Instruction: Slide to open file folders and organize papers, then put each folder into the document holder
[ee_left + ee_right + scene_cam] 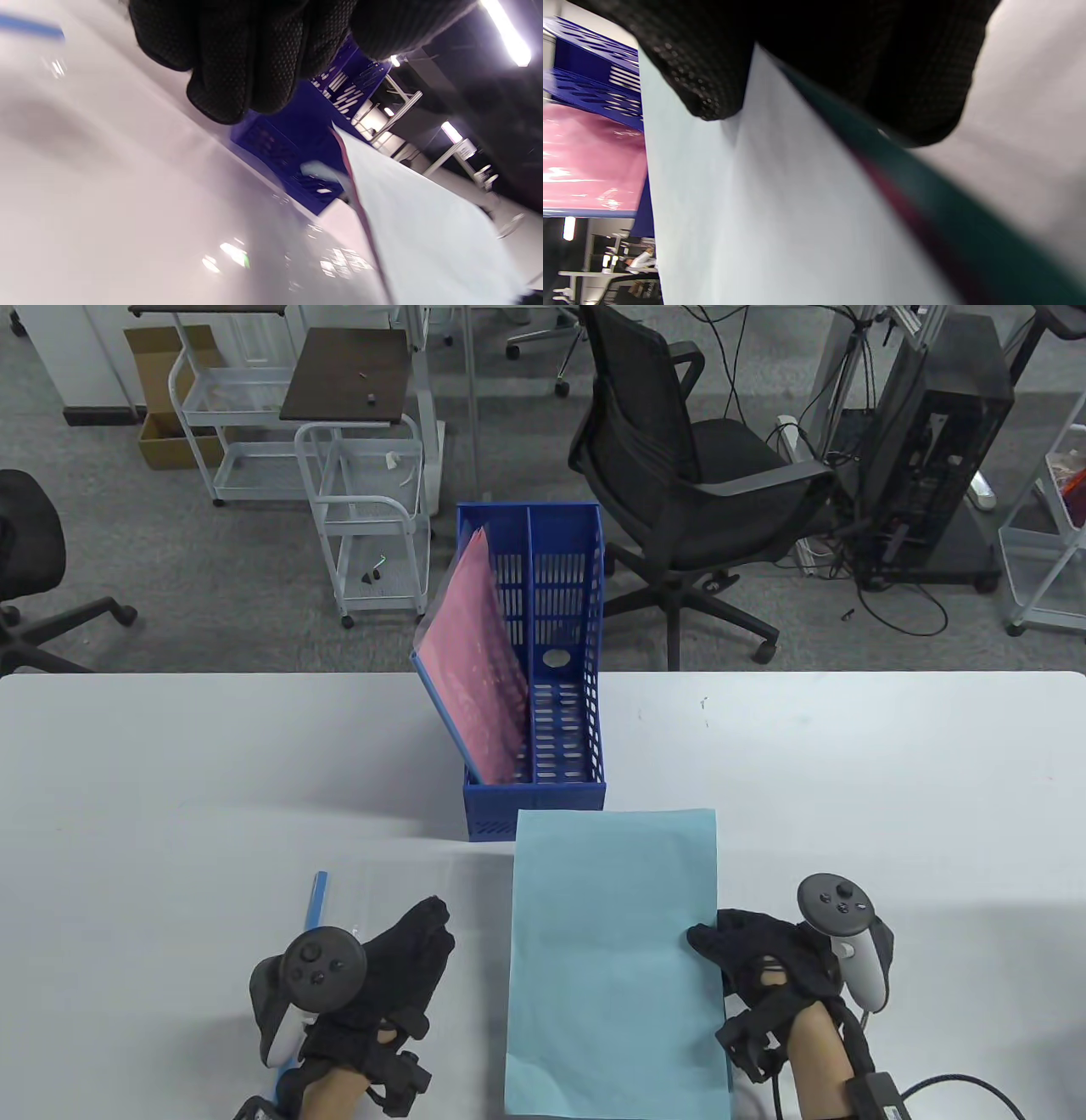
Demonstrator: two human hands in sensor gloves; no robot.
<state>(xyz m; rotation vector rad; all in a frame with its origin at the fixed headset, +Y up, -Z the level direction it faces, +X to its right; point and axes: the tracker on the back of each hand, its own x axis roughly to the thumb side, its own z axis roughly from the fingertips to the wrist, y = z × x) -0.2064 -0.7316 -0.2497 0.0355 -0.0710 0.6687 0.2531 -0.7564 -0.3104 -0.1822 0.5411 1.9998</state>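
Observation:
A stack of light blue papers (615, 959) lies on the table in front of the blue document holder (560, 746). My right hand (730, 950) pinches the stack's right edge; in the right wrist view the gloved fingers (712, 84) close over the top sheet (776, 212), with darker sheet edges beneath. My left hand (407, 950) rests on a clear folder (441, 891) whose blue slide bar (318, 899) lies at its left edge. A pink folder (475, 678) leans left in the holder's left compartment. The left wrist view shows bunched fingertips (229, 63) above the glossy folder (127, 190).
The holder's right compartment (564, 661) holds nothing. Beyond the table's far edge stand a black office chair (679, 466), white wire carts (365, 517) and a computer tower (933, 449). Bare white tabletop (891, 780) stretches to the right and left of the holder.

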